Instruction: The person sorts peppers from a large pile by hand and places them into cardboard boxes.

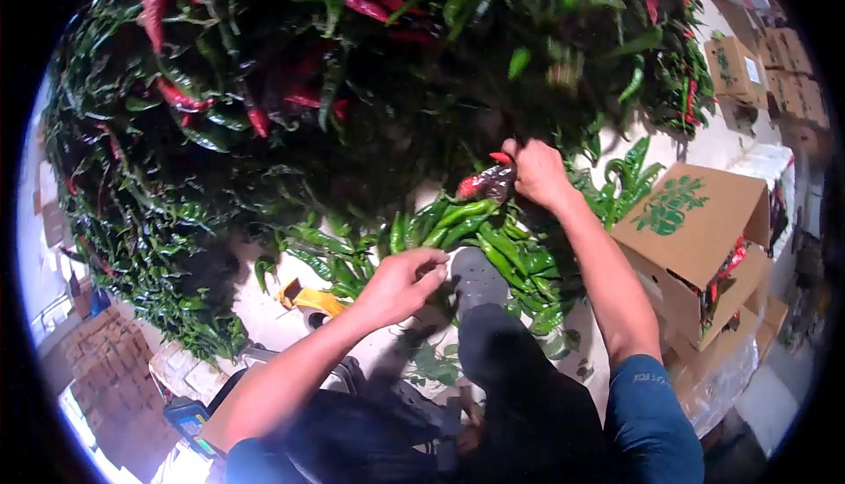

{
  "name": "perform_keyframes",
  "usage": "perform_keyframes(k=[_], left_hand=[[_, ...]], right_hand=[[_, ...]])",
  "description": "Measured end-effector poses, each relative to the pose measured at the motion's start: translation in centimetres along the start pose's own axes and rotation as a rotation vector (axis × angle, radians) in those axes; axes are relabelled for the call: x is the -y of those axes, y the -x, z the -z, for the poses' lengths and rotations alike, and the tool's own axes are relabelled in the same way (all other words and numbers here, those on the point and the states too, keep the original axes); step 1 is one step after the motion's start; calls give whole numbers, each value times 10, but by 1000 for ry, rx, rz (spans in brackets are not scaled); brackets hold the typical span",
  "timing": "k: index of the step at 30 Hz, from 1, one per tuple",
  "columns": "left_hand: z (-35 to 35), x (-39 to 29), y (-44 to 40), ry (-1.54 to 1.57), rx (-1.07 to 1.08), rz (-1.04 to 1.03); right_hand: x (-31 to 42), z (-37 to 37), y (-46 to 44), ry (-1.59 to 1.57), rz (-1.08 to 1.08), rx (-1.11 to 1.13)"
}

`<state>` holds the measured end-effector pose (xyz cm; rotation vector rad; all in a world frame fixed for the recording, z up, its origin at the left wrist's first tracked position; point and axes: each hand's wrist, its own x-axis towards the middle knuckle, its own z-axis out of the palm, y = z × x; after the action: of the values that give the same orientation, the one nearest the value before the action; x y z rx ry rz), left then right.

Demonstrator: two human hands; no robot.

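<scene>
My right hand [539,172] is closed at the foot of a large heap of peppers, its fingers gripping a dark red pepper [482,185] that hangs to the left. A small bright red tip shows just above it. Green peppers [506,255] lie on the pale floor below, spread around my grey shoe [480,277]. To the left, my left hand [407,283] hovers near these loose green peppers with its fingers slightly bent and apart, holding nothing that I can see.
The tall heap of pepper plants [290,132] fills the upper view, mixed green and red. At right stands an open cardboard box [704,211] with red peppers inside. A yellow tape dispenser [310,299] lies on the floor at left. More boxes [788,66] are stacked at far right.
</scene>
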<state>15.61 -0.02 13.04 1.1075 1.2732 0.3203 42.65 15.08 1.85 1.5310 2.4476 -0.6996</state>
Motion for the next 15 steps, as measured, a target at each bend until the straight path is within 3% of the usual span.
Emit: perform_keyframes(k=[3,6,8,9,10,12,14,15], left_hand=[[26,-4,-13,-103,-330,-84],[70,5,-31,-20,-725,-92],[102,22,-50,298,-817,-9],[120,33,-61,612,-797,-2],[138,46,-75,925,-762,5],[164,58,-111,970,-667,-227],[173,42,-140,1181,-511,-399],[175,42,-151,975,-568,-376]], right_hand=[[-3,3,12,-45,161,-211],[12,39,57,-129,-15,-172],[3,44,90,-265,-58,-326],[-2,45,104,-439,-112,-358],[-9,41,116,-1031,-390,-238],[-30,25,149,-941,-114,-401],[-8,42,168,-1201,-457,-277],[-5,40,174,-1171,-507,-266]])
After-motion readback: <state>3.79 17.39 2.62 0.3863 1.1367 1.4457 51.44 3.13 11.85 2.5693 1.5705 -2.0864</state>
